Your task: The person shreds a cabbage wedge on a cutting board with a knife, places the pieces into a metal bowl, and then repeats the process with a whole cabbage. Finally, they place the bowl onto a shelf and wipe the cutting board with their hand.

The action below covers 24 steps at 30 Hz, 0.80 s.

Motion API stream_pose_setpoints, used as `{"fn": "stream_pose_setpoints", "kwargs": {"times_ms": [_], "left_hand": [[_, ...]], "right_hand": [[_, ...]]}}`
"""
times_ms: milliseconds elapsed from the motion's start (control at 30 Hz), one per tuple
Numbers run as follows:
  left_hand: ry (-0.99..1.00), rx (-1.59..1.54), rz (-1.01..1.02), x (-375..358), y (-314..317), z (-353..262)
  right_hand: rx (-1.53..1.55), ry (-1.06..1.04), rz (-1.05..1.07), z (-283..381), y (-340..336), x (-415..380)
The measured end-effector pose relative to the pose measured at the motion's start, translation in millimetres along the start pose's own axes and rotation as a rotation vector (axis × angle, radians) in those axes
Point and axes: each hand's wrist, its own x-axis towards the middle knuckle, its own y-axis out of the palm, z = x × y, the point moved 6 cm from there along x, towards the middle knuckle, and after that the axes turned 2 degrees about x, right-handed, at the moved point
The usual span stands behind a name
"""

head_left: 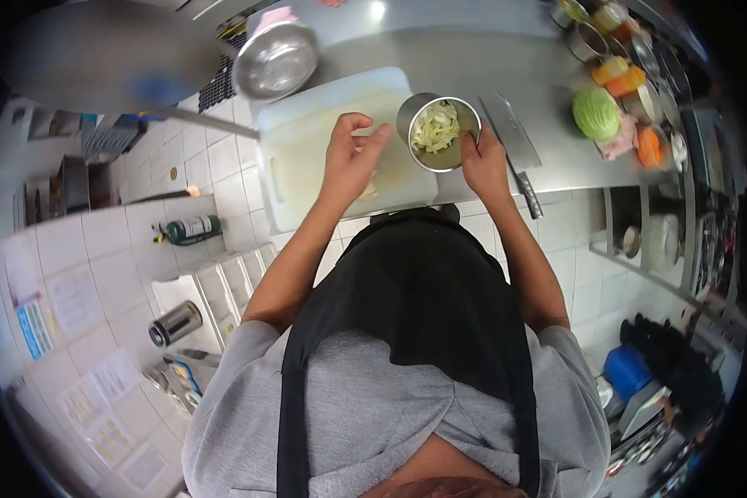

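Note:
My right hand [486, 165] grips the rim of a round metal container [406, 116], thumb on the inside. Pieces of chopped cabbage [437, 126] lie in it. Over the white cutting board [303, 133] hovers my left hand [353, 159], fingers curved and apart, holding nothing. A few pale scraps [370, 189] show on the board beside that hand. To the right of the container a large knife [515, 137] lies on the steel counter, its black handle toward me.
A metal bowl [277, 62] stands beyond the board at the left. On the right are a cabbage head [597, 114], an orange item [649, 148] and several containers along the counter. A fire extinguisher [192, 230] is by the tiled wall at the left.

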Motion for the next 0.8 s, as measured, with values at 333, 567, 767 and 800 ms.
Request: {"fn": "stream_pose_setpoints", "kwargs": {"times_ms": [333, 567, 767, 800], "left_hand": [[-0.545, -1.225, 0.301, -74, -92, 98], [-0.232, -0.506, -0.119, -45, -188, 86], [0.085, 0.879, -0.204, -3, -151, 62], [0.079, 1.058, -0.108, 0, -140, 62]], "right_hand": [[0.222, -0.281, 0.696, 121, 144, -47], [0.208, -0.102, 0.586, 89, 127, -31], [0.168, -0.084, 0.518, 53, 104, -47], [0.167, -0.081, 0.510, 48, 100, -52]]}}
